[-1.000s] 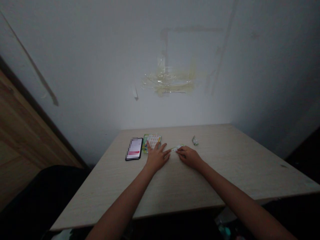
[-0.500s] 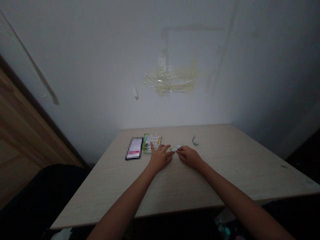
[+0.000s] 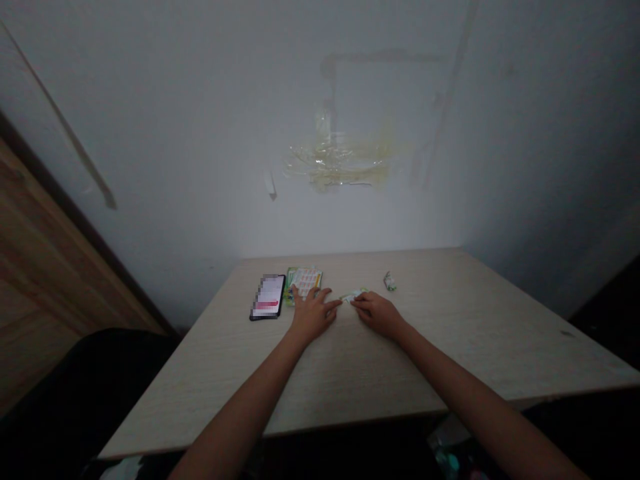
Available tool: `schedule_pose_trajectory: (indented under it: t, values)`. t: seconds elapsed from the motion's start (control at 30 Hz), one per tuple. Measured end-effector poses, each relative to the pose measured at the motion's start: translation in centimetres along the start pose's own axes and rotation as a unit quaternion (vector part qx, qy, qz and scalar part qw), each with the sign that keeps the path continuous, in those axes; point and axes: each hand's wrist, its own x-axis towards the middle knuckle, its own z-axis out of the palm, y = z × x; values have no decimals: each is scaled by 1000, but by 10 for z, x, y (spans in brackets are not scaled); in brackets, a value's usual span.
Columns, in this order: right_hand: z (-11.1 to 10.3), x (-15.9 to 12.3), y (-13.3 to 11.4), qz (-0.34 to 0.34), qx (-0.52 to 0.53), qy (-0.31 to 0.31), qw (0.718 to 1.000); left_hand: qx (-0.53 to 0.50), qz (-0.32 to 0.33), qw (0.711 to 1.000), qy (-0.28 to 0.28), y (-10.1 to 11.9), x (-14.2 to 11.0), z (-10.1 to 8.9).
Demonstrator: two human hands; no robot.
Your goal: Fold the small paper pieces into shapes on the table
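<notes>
My left hand (image 3: pixel 311 312) lies flat on the pale wooden table (image 3: pixel 350 360), fingers stretched out, its tips touching a green and white printed card (image 3: pixel 303 280) and reaching toward a small green and white paper piece (image 3: pixel 353 295). My right hand (image 3: pixel 379 312) rests beside it with its fingers curled and pressed on the right end of that small paper piece. Both forearms reach in from the near edge.
A phone (image 3: pixel 269 297) with a lit screen lies left of the card. A small crumpled wrapper (image 3: pixel 389 282) sits farther right. The table stands against a white wall with old tape marks (image 3: pixel 336 163). A wooden panel (image 3: pixel 35 267) is at the left.
My left hand slid slightly right toward the small paper piece and then back left a little. My right hand has hardly moved.
</notes>
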Motion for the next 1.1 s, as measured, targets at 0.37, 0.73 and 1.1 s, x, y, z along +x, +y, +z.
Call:
schedule_pose_trajectory:
  t: [0.37,0.73,1.1]
  values:
    - [3,0,3,-2,12,7,1000,-37,24,999,20,4,-1,3]
    - [0,0,-1,3,15,-2,1000,-22,-3,1000,7,12,1,12]
    - [2,1,2,6,20,-6,1000,-6,-57,998,-13,-2,3,9]
